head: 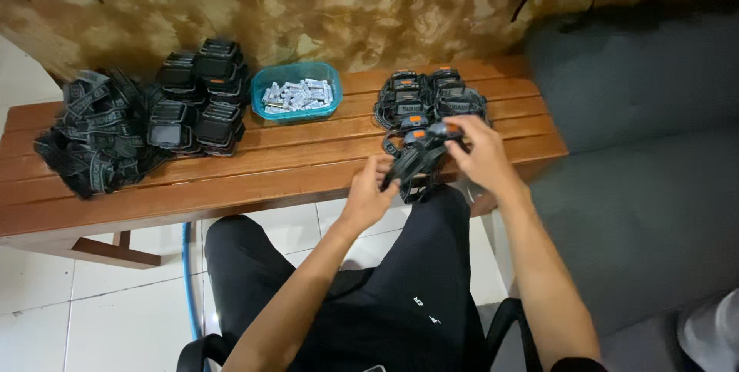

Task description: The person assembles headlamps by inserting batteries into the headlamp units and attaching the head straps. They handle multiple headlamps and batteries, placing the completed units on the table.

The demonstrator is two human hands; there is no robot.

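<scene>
I hold a black headlamp (423,155) with orange buttons and a dangling strap over the front edge of the wooden bench (254,160). My left hand (371,191) grips its lower end and strap. My right hand (479,155) closes over its upper end. Just behind it sits a cluster of several finished headlamps (427,95) with straps.
A teal plastic tub (297,92) holds several small batteries. Left of it are stacked black lamp bodies (202,98) and a heap of grey elastic straps (92,132). A dark sofa (639,149) stands to the right. My legs in black trousers and a chair are below.
</scene>
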